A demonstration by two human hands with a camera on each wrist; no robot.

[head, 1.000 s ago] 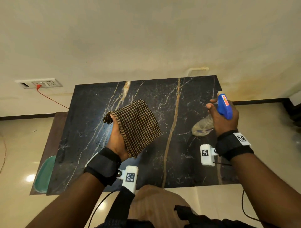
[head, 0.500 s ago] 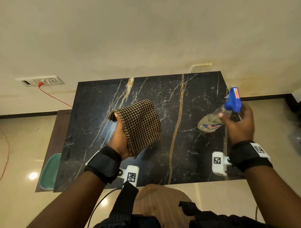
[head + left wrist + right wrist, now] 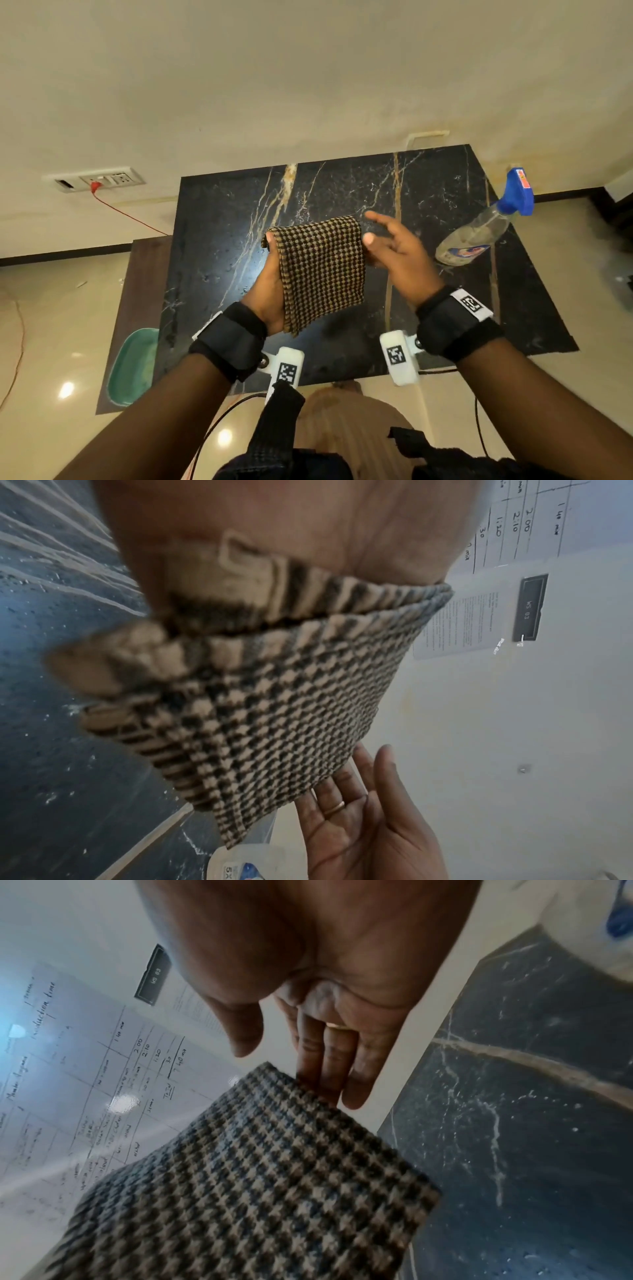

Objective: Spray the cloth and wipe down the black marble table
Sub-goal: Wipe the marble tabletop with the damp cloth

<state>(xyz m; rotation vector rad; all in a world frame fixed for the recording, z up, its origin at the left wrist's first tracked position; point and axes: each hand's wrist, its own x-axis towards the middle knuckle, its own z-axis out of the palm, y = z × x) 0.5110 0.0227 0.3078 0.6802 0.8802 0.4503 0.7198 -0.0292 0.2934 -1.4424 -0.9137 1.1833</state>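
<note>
Left hand [image 3: 270,291]: raised above the tabletop [image 3: 428,192], palm turned toward the right. The grip is closed on one folded checked cloth [image 3: 320,270]; the thumb tip shows at the cloth's far left corner, and the fingers lie hidden behind the fabric. In the left wrist view the cloth [image 3: 274,710] hangs from this hand in several folded layers, with a stitched hem and a label along the held edge.

Right hand [image 3: 397,253]: raised just right of the cloth, palm facing it, grip spread with fingers straight and slightly apart. In the right wrist view the fingers [image 3: 325,1064] extend behind the cloth's [image 3: 257,1177] far right corner; the thumb stands apart on the front side. Whether the fingertips touch the fabric cannot be told. One ring shows on one finger of this hand in the left wrist view [image 3: 363,813].

Count of items:
- Cloths: one, held clear of the tabletop, above its middle.
- Spray bottles: one clear spray bottle [image 3: 479,229] with a blue trigger head, resting at the right edge of the tabletop, tilted with the head toward the far right. No hand touches it.
- Tabletops: one, black marble with gold and white veins.
- Wrist straps: two, one per wrist, each carrying a white marker block.
- Green trays: one green tray [image 3: 132,366] on a lower brown surface, left of the tabletop.
- Wall sockets: one socket panel [image 3: 97,180] on the far left wall, with one red cable plugged in.
</note>
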